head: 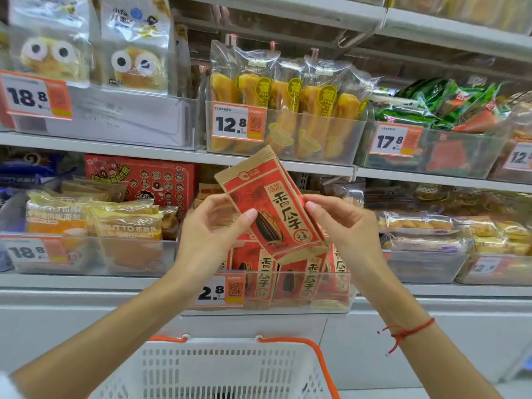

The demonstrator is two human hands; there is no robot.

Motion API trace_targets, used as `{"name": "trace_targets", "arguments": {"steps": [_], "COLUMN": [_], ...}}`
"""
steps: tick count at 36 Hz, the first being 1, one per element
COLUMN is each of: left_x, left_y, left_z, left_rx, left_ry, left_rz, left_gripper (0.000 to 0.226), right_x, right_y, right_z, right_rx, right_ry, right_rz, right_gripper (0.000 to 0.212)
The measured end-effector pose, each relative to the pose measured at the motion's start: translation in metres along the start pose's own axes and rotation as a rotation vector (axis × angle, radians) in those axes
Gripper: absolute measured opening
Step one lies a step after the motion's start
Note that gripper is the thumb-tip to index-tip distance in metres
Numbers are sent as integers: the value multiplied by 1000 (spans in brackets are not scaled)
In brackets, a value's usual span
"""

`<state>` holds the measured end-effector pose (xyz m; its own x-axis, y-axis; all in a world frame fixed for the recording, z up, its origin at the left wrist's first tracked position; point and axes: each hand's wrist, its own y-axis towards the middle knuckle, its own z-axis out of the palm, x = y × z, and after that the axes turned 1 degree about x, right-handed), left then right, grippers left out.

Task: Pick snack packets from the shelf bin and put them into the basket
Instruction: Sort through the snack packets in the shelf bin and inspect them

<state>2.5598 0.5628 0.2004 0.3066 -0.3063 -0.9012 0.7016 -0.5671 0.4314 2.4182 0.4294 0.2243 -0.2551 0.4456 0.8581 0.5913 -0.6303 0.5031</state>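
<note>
A red and tan sunflower-seed packet [273, 203] is held tilted in the air in front of the lower shelf. My left hand [210, 228] pinches its left edge with the thumb on the front. My right hand [342, 226] grips its right edge. Directly below it, a clear shelf bin [288, 292] holds several more of the same packets standing upright. A white basket [224, 370] with orange rim and handles sits at the bottom centre, under my forearms; its inside is mostly out of view.
Clear bins of bread and cake packets stand left [86, 249] and right [426, 243] of the seed bin. The upper shelf carries bins of yellow banana-cake packets [285, 110] and green packets [440, 110]. Orange price tags hang on the bin fronts.
</note>
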Motion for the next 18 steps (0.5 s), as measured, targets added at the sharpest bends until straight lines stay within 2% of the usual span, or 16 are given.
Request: {"name": "trace_targets", "arguments": {"steps": [6, 12, 18], "left_x": [-15, -19, -5], "left_y": [23, 39, 55], "left_z": [22, 44, 49], "left_rx": [-34, -20, 54], "left_ry": [-46, -181, -112], "left_rz": [25, 19, -13], "left_gripper": [27, 25, 20], "right_x": [18, 29, 30], "right_y": [26, 53, 69], "right_z": [-6, -12, -21], "right_rx": [-18, -32, 17], "right_ry": [-156, -321, -526], "right_rz": [-125, -269, -328], "right_gripper": [12, 23, 21]}}
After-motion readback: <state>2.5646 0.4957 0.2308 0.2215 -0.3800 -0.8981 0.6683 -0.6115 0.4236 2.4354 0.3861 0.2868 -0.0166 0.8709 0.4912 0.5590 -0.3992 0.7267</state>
